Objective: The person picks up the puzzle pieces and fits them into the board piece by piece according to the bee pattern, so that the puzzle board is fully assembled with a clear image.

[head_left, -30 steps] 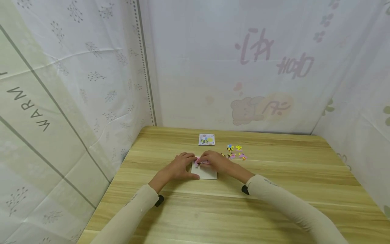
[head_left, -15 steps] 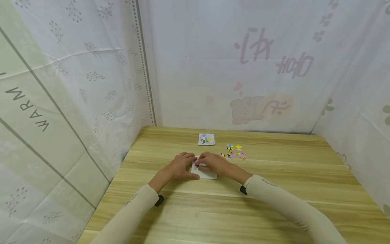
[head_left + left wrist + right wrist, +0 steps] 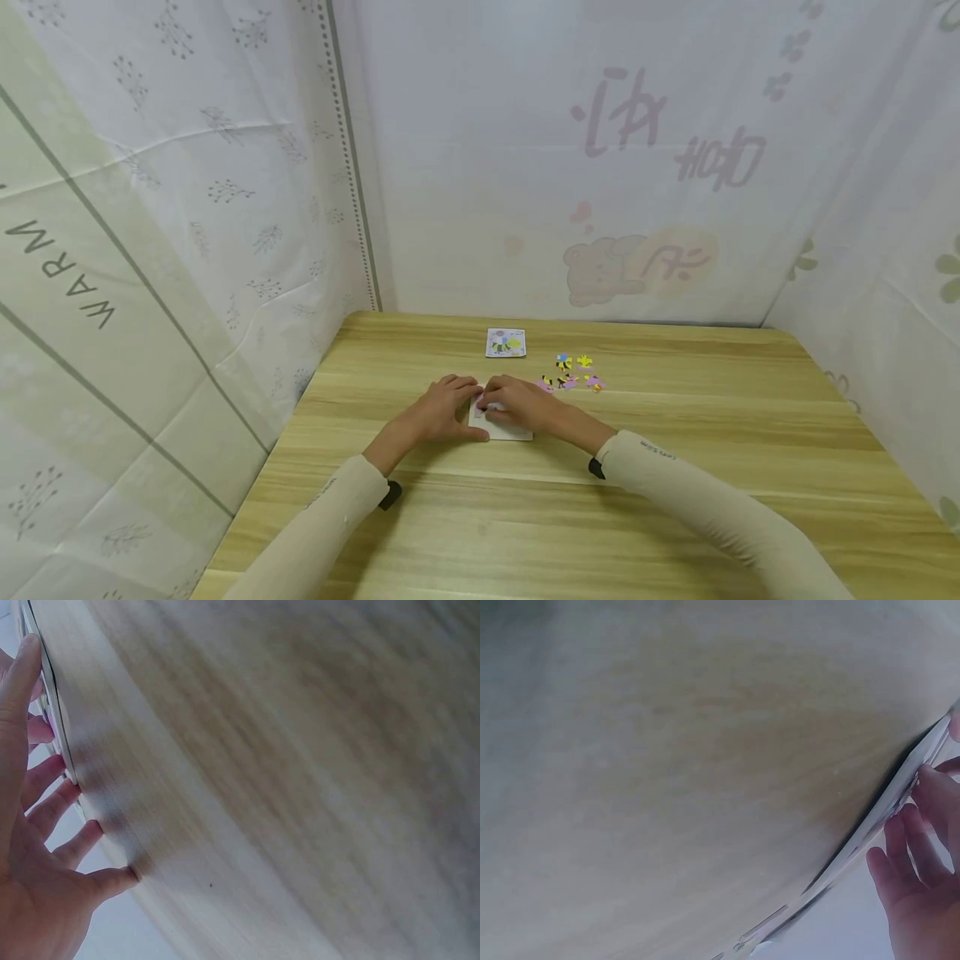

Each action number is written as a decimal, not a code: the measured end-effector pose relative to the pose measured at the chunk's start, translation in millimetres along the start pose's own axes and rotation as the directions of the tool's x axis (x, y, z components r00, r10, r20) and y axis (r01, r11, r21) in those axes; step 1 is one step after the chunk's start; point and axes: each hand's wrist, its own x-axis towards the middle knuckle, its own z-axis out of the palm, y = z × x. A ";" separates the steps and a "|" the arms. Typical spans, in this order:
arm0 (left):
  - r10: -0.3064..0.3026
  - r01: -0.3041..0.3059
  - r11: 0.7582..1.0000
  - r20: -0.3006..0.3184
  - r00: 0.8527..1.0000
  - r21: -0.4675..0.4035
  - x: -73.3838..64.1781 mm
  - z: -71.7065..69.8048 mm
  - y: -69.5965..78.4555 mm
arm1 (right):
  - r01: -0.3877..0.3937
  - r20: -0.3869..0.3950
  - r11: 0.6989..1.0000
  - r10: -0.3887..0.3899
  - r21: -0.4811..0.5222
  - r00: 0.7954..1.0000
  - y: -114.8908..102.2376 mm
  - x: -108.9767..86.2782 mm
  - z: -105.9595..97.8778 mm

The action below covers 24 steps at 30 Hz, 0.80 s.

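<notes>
Two hands at a white tray (image 3: 512,432)

Head view: the left hand (image 3: 441,409), fingers spread, touches the tray's left side. The right hand (image 3: 527,404) bends its fingers over a pink piece (image 3: 477,411) in the tray; pinching or pressing, one cannot tell. Loose pieces (image 3: 567,382) lie beyond, rightward.

Left wrist: digits wide apart. Right wrist: fingertips at the tray.

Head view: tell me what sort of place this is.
Probably a small cloth-screened corner set up for tabletop work: printed cloth hangs behind the wood-look table and along both sides, and puzzle pieces lie on the tabletop.
</notes>
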 end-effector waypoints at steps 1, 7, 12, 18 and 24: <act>-0.001 0.001 1.000 0.000 1.000 -0.003 0.2 -0.1 0.2 | 0.000 0.002 1.000 0.000 0.001 1.000 -0.2 -0.1 -0.3; 0.000 0.000 1.000 0.004 1.000 -0.006 0.9 -0.4 1.0 | 0.010 0.001 1.000 -0.010 0.003 1.000 -0.8 0.7 -1.3; -0.011 0.011 1.000 0.011 1.000 -0.014 -1.8 -2.5 2.4 | 0.011 -0.003 1.000 -0.011 0.020 1.000 -2.3 2.4 -1.7; -0.016 0.016 1.000 0.018 1.000 -0.012 -3.4 -3.3 2.9 | -0.050 0.027 0.998 0.048 0.050 0.998 -2.5 3.4 -0.3; -0.008 0.008 1.000 0.017 1.000 -0.016 -1.9 -3.5 3.0 | -0.070 0.043 0.995 0.067 0.070 0.997 0.1 1.6 -1.1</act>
